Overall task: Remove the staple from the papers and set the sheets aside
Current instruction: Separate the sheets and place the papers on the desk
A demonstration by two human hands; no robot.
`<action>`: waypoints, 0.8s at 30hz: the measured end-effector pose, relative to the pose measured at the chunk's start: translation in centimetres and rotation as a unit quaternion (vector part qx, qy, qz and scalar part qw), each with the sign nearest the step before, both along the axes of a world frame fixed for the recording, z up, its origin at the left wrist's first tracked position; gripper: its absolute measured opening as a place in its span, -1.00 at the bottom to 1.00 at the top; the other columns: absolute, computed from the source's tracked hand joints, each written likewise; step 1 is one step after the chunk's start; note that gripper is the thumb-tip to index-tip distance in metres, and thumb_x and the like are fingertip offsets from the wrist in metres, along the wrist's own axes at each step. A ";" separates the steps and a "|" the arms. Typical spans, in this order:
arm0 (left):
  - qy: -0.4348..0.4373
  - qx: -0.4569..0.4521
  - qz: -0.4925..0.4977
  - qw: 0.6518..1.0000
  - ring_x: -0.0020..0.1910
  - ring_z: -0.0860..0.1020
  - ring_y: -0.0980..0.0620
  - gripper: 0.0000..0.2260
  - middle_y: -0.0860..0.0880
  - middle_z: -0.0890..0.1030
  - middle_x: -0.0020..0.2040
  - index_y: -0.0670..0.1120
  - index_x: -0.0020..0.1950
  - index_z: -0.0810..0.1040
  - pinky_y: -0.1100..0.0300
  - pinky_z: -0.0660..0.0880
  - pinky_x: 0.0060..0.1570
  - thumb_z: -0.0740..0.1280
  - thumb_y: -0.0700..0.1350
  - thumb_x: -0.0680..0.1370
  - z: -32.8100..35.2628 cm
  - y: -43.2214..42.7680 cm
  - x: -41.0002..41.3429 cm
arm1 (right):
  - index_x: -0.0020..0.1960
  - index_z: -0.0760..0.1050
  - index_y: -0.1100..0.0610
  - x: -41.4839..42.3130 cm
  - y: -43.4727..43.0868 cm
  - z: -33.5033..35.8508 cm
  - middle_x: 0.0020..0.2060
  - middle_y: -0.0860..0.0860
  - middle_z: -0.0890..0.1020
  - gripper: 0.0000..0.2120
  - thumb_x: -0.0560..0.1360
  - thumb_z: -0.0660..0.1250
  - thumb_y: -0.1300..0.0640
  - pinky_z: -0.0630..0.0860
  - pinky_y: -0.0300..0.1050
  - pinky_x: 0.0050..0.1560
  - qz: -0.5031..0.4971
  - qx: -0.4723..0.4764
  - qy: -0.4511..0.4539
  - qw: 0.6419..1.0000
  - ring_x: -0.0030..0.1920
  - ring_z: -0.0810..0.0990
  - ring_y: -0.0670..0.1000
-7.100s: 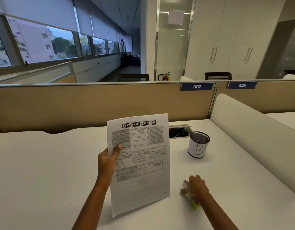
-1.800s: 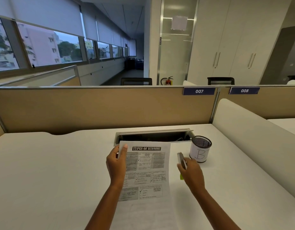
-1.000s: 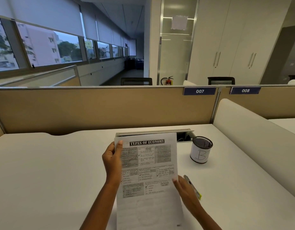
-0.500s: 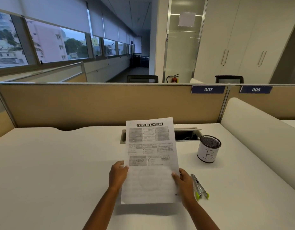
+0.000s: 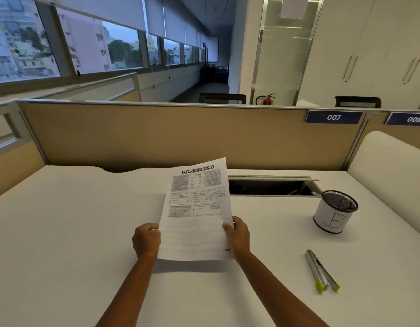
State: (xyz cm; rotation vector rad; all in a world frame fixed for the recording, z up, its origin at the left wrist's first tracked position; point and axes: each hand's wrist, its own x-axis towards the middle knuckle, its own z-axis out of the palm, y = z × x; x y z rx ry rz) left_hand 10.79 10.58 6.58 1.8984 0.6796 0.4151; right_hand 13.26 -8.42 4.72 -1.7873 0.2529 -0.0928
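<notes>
Papers stand nearly upright between both hands, lifted clear of the desk, long axis running up and away from the person, printed title at the far end. Left hand pinches the lower left edge, fingers curled behind the sheet; right hand pinches the lower right edge with the thumb on the front. Both are closed on the paper and nothing else. No staple can be made out at this size, so whether it is already out cannot be told.

Remover, a slim metal tool with green tips, lies flat on the desk well to the right, nearer the right hand, its long axis pointing roughly away from the person. Cup marked B stands beyond it.

A second or so ago the right hand was gripping the tool beside the page; now the tool lies on the desk and that hand has joined the left on the sheets, both having slid from the upper edge to the bottom. Next move is probably separating or setting down the sheets.
</notes>
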 end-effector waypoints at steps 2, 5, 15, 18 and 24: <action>0.000 0.006 0.013 1.000 -0.19 0.52 -0.24 -0.79 -0.26 0.61 -0.19 -0.33 -0.22 0.60 0.14 0.36 -0.19 0.17 -0.45 0.40 -0.3 1.3 0.9 | 0.20 0.39 0.32 1.2 1.7 -0.2 0.17 0.23 0.54 -0.74 0.54 0.19 0.24 0.49 0.03 0.16 0.016 -0.007 0.003 1.000 0.14 0.54 0.21; -0.004 0.014 0.039 0.999 -0.10 0.54 -0.32 -0.79 -0.32 0.63 -0.05 -0.37 -0.10 0.59 0.05 0.43 -0.15 0.17 -0.44 0.42 -0.7 2.9 2.3 | 0.20 0.38 0.32 2.8 3.9 -0.6 0.18 0.24 0.53 -0.74 0.55 0.17 0.25 0.48 -0.03 0.13 0.032 -0.023 0.005 0.999 0.15 0.53 0.20; -0.007 0.056 0.095 0.994 -0.01 0.54 -0.38 -0.77 -0.38 0.60 0.03 -0.38 -0.03 0.58 -0.10 0.49 0.02 0.17 -0.44 0.42 -2.6 8.6 6.8 | 0.23 0.38 0.30 8.1 10.0 -1.8 0.22 0.23 0.52 -0.71 0.52 0.19 0.33 0.47 0.00 0.21 0.072 -0.062 0.053 0.994 0.19 0.52 0.21; 0.000 0.046 0.116 0.992 0.04 0.52 -0.38 -0.77 -0.38 0.59 0.07 -0.37 0.00 0.57 -0.12 0.46 0.08 0.18 -0.43 0.43 -3.6 9.9 7.7 | 0.22 0.40 0.29 9.0 11.1 -2.5 0.20 0.24 0.54 -0.70 0.48 0.20 0.38 0.48 0.01 0.19 0.081 -0.077 0.061 0.992 0.17 0.54 0.22; -0.020 0.052 0.099 0.994 0.00 0.53 -0.36 -0.82 -0.36 0.62 0.01 -0.33 -0.07 0.60 -0.07 0.47 0.02 0.23 -0.42 0.43 -4.9 10.7 8.9 | 0.27 0.38 0.25 9.8 11.7 -3.8 0.22 0.15 0.44 -0.68 0.53 0.16 0.30 0.43 -0.27 0.12 0.103 -0.187 0.007 0.977 0.25 0.43 0.13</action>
